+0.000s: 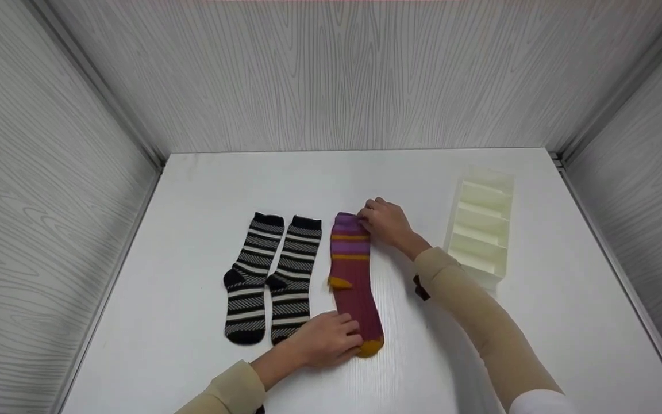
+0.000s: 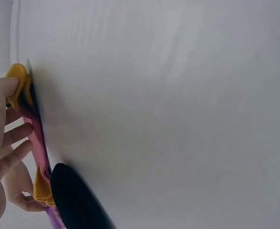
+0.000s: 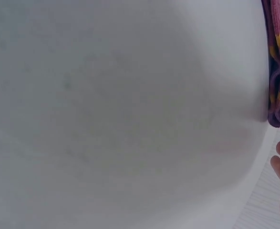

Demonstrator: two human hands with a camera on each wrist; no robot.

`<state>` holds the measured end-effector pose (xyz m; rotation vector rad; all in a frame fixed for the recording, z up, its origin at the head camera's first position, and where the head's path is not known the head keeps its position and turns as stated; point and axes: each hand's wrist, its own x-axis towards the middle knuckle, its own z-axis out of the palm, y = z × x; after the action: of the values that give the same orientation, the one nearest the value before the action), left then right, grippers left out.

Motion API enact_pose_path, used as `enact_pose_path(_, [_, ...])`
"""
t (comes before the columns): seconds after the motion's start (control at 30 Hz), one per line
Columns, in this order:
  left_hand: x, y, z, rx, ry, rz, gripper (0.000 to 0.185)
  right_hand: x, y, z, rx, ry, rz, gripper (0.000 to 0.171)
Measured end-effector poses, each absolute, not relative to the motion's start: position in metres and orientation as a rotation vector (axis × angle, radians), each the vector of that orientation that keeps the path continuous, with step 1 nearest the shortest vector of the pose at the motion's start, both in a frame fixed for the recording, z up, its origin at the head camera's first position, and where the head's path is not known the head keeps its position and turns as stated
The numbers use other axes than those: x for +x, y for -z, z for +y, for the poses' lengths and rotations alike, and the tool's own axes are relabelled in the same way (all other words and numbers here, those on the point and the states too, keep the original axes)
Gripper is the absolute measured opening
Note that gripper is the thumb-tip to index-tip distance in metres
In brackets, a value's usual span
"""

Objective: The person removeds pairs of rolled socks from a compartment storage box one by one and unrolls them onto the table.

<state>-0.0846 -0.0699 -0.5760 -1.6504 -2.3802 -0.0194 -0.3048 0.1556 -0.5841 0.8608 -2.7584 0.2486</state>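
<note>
A dark red sock (image 1: 354, 287) with purple and orange stripes at the cuff and a mustard heel and toe lies lengthwise on the white table. More than one layer shows along its edge in both wrist views. My left hand (image 1: 328, 339) pinches the mustard toe (image 2: 16, 76), thumb on the outer face. At the purple cuff (image 1: 347, 219), my right hand (image 1: 387, 221) grips the far right corner between thumb and fingers. Left of it lie two black-and-white striped socks, one at the far left (image 1: 246, 287) and one beside it (image 1: 296, 270), whose toe my left hand partly covers.
A pale, see-through box (image 1: 480, 224) with several compartments in a row stands on the right, beyond my right forearm. Wood-grain panels (image 1: 331, 75) wall the table (image 1: 153, 276) at the back and both sides. A dark rounded shape (image 2: 77, 200) blocks part of the left wrist view.
</note>
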Motion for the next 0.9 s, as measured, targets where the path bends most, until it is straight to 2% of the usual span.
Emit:
enact_pose_path(0.2, [-0.084,0.575,-0.068,-1.611,0.057,-2.311,0.014,-0.304,0.576,0.157,0.860,-0.257,-2.759,0.015])
enact_pose_path(0.53, [-0.082,0.560,-0.062,-1.605,0.030,-2.315,0.018,-0.301,0.562,0.161,0.841,-0.262,-2.731,0.013])
enact_pose_path(0.9, [-0.085,0.553,-0.045,-1.643,-0.027,-2.360,0.015,-0.299,0.544,0.184,0.831,-0.270,-2.717,0.011])
